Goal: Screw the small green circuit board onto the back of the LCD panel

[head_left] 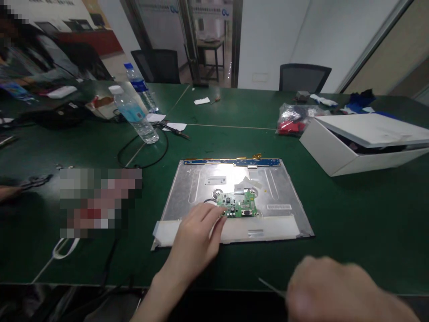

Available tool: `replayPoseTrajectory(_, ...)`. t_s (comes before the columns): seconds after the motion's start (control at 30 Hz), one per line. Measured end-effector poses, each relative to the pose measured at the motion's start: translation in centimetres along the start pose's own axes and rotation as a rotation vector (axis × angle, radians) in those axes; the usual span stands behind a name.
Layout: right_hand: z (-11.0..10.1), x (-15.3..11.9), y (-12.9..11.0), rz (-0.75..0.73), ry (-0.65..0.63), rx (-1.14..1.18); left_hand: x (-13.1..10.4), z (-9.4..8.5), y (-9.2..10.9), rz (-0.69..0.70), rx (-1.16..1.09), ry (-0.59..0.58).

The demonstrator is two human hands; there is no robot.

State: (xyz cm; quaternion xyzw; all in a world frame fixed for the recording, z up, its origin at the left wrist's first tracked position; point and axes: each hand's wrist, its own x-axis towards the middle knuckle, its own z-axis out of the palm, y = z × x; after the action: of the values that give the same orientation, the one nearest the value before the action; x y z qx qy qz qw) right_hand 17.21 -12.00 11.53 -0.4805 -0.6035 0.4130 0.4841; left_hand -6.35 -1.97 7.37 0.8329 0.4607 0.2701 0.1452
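A bare display panel lies flat with its metal back up and a blue circuit strip along its far edge. On its middle sits a green circuit board with a black-and-silver socket. My left hand rests over the panel, thumb and forefinger pinched at the board's near-left corner; the fingertips partly hide that corner. Low at the right, my right hand is a blurred fist around a thin metal shaft, like a screwdriver's. Its handle is hidden in the fist. The shaft points left, apart from the panel.
A white box with its lid ajar stands at the right, a clear bag with red contents behind it. Two water bottles and a black cable are left of the panel. A blurred-out item lies left; another person's hand is beyond.
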Motion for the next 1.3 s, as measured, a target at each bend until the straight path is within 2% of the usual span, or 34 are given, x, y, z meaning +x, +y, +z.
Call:
replayPoseTrajectory(0.07,-0.5,3.2,0.4,-0.054,0.102,0.095,3.0,1.4,-1.3,-0.053,0.049,-0.053)
replayPoseTrajectory(0.17,-1.5,8.4,2.3,-0.057,0.256,0.292,5.8,2.6,-3.6,-0.145,0.164,-0.113)
replayPoseTrajectory(0.27,-2.6,12.1,5.0,0.097,0.272,0.342,7.3,3.2,-5.5,-0.233,0.217,-0.196)
replayPoseTrajectory(0.37,-3.2,14.0,7.3,0.271,0.261,0.484,8.4,3.6,-6.4,-0.226,0.186,-0.258)
replayPoseTrajectory(0.5,-3.3,15.1,9.5,0.366,0.280,0.597,9.8,4.3,-6.9,-0.222,0.154,-0.283)
replayPoseTrajectory(0.73,-2.7,15.3,12.5,0.424,0.341,0.732,10.2,4.7,-8.2,-0.180,0.095,-0.215)
replayPoseTrajectory(0.8,-2.7,15.1,12.9,0.426,0.349,0.767,10.1,4.6,-7.8,-0.148,0.048,-0.182)
replayPoseTrajectory(0.9,-2.9,15.0,13.0,0.420,0.357,0.807,10.4,4.6,-6.2,-0.069,-0.015,-0.152)
replayPoseTrajectory(0.97,-3.0,14.9,13.0,0.418,0.363,0.827,10.9,4.9,-4.7,-0.002,-0.053,-0.199)
replayPoseTrajectory(1.1,-3.2,14.7,12.9,0.424,0.371,0.856,12.9,5.8,-2.5,0.182,-0.056,-0.422)
replayPoseTrajectory(1.2,-3.4,14.7,13.0,0.427,0.378,0.871,14.3,6.5,-1.9,0.257,-0.034,-0.498)
replayPoseTrajectory(1.3,-3.4,14.7,13.3,0.433,0.384,0.876,14.8,7.0,-2.2,0.267,-0.032,-0.533)
